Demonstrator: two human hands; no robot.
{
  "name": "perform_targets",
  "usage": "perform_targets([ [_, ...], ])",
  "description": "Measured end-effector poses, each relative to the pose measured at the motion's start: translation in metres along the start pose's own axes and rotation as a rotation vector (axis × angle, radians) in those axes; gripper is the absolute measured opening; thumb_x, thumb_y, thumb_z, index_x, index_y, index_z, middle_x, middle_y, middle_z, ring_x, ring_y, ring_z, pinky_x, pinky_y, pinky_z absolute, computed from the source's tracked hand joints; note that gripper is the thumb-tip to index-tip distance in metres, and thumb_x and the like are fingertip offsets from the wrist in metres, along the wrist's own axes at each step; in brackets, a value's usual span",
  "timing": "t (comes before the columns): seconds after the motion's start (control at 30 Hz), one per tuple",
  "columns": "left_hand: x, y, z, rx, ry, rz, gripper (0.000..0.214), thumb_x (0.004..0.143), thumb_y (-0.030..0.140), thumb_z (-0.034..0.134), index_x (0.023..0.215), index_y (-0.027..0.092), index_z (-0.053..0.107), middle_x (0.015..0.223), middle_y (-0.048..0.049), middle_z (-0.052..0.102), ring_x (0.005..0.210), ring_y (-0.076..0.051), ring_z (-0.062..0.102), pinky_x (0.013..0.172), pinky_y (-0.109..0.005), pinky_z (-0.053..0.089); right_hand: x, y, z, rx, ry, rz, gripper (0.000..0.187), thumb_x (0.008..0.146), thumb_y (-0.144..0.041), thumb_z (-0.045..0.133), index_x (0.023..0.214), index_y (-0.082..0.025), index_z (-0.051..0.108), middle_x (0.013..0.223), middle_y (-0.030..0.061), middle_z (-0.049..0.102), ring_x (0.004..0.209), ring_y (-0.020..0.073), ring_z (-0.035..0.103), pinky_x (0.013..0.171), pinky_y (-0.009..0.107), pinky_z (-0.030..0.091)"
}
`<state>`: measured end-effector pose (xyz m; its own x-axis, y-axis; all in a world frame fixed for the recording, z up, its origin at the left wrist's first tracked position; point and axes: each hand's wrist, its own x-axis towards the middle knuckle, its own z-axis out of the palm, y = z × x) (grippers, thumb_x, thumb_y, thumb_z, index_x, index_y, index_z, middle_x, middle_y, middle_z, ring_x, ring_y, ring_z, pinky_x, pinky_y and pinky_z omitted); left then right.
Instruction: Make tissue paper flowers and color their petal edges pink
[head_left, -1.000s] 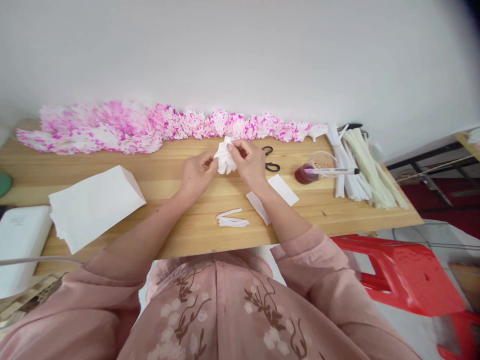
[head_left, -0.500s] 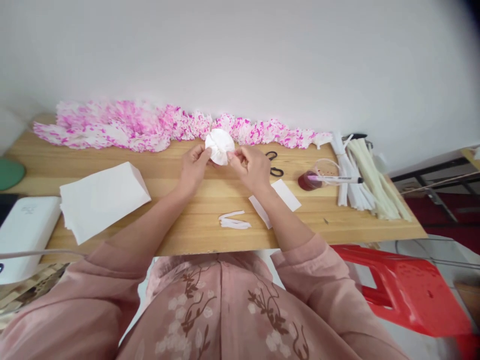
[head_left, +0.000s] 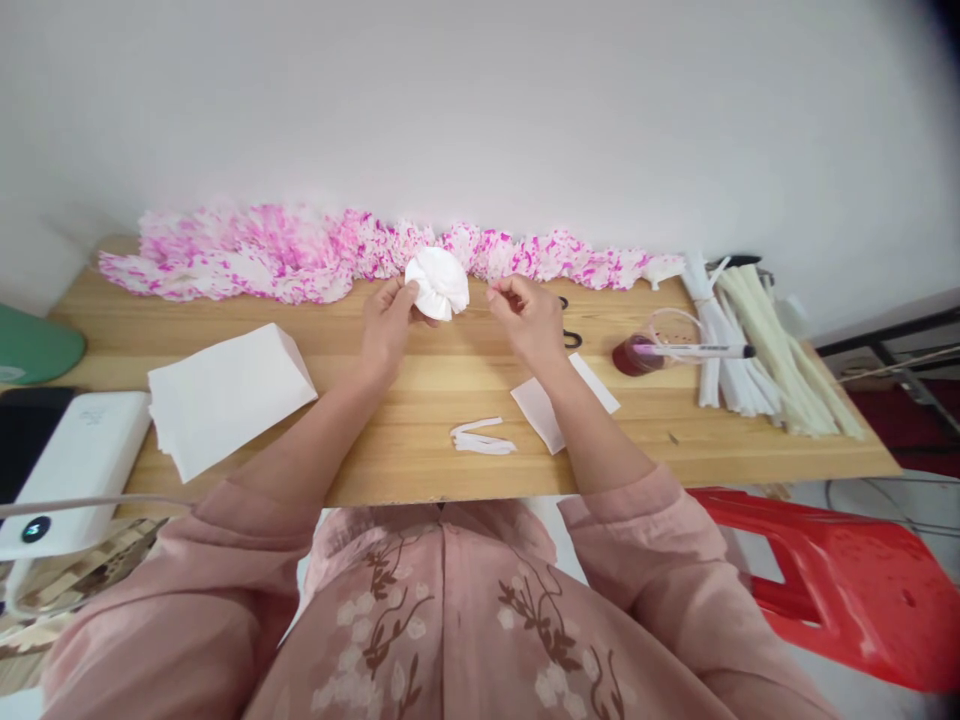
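Note:
A round white paper flower (head_left: 436, 284) with folded layers is held up over the table by my left hand (head_left: 388, 325), thumb and fingers pinched on its left edge. To its right, apart from the flower, is my right hand (head_left: 529, 318). Its thumb and forefinger are pressed together; whether anything small lies between them I cannot make out. Behind both hands runs a long row of pink-and-white crinkled paper flowers (head_left: 300, 255) along the wall. Black scissors handles (head_left: 571, 340) show partly behind my right hand.
A stack of white paper (head_left: 232, 390) lies left, beside a white power bank (head_left: 82, 465) and dark phone (head_left: 30, 430). Thin paper strips (head_left: 484, 440) lie in front. Rightward are a cup of dark red liquid (head_left: 637, 355), a marker (head_left: 697, 351) and bundled strips (head_left: 784, 350). A red stool (head_left: 862, 570) stands below.
My right hand has come off the white paper flower and moved right. My left hand still holds the flower, now turned somewhat. The whole view has shifted slightly.

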<state>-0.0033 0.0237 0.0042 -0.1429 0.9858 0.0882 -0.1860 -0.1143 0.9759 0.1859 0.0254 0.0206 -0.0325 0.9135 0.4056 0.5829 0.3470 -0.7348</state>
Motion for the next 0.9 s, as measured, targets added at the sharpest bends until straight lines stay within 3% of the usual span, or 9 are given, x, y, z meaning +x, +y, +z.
perform_targets([
  [0.13,-0.002,-0.001,0.003,-0.025,-0.005,-0.003,0.026,0.086,0.042,0.065,0.078,0.019,0.055,0.071,-0.0018,0.065,0.073,-0.017,0.069,0.063,-0.026,0.058,-0.004,-0.013,-0.001,-0.001,0.012,-0.113,0.018,0.090,-0.039,0.059,0.092,-0.023,0.066,0.091,0.0033,0.071,0.081,0.0182,0.061,0.078,0.034,0.047],
  [0.3,-0.004,0.001,0.007,0.029,-0.061,0.000,0.026,0.087,0.039,0.063,0.073,0.019,0.055,0.066,-0.0004,0.062,0.064,-0.014,0.063,0.059,-0.025,0.055,-0.008,-0.013,0.013,0.028,-0.077,-0.208,0.043,0.083,-0.041,0.067,0.123,-0.025,0.060,0.117,0.0074,0.070,0.097,0.0221,0.063,0.084,0.037,0.053],
  [0.53,-0.011,0.015,0.012,0.306,-0.181,0.068,0.025,0.090,0.042,0.063,0.083,0.018,0.060,0.077,-0.0024,0.065,0.069,-0.015,0.063,0.063,-0.025,0.051,-0.011,-0.006,0.023,0.185,-0.019,-0.119,0.025,0.088,-0.025,0.054,0.109,-0.022,0.066,0.096,0.0033,0.070,0.081,0.0157,0.064,0.073,0.030,0.053],
  [0.63,-0.016,0.020,0.011,0.383,-0.232,-0.056,0.020,0.088,0.035,0.066,0.098,0.018,0.061,0.084,-0.0025,0.069,0.068,-0.015,0.065,0.064,-0.025,0.051,-0.012,-0.007,0.024,0.258,-0.022,-0.082,0.025,0.086,-0.024,0.055,0.108,-0.022,0.067,0.097,0.0022,0.071,0.080,0.0142,0.064,0.073,0.028,0.053],
  [0.7,-0.020,0.022,0.009,0.383,-0.265,-0.155,0.019,0.089,0.033,0.064,0.097,0.017,0.060,0.079,-0.0022,0.069,0.063,-0.014,0.065,0.063,-0.025,0.052,-0.012,-0.006,0.025,0.311,-0.020,-0.046,0.025,0.086,-0.024,0.056,0.109,-0.023,0.067,0.097,0.0016,0.072,0.078,0.0135,0.064,0.072,0.028,0.053],
  [0.9,-0.024,0.027,0.004,0.322,-0.174,-0.175,0.024,0.084,0.032,0.070,0.097,0.019,0.054,0.065,0.0023,0.067,0.055,-0.012,0.061,0.059,-0.024,0.050,-0.011,-0.003,0.028,0.405,0.009,0.054,0.024,0.085,-0.028,0.060,0.108,-0.024,0.067,0.091,0.0009,0.071,0.073,0.0129,0.063,0.069,0.027,0.053],
])
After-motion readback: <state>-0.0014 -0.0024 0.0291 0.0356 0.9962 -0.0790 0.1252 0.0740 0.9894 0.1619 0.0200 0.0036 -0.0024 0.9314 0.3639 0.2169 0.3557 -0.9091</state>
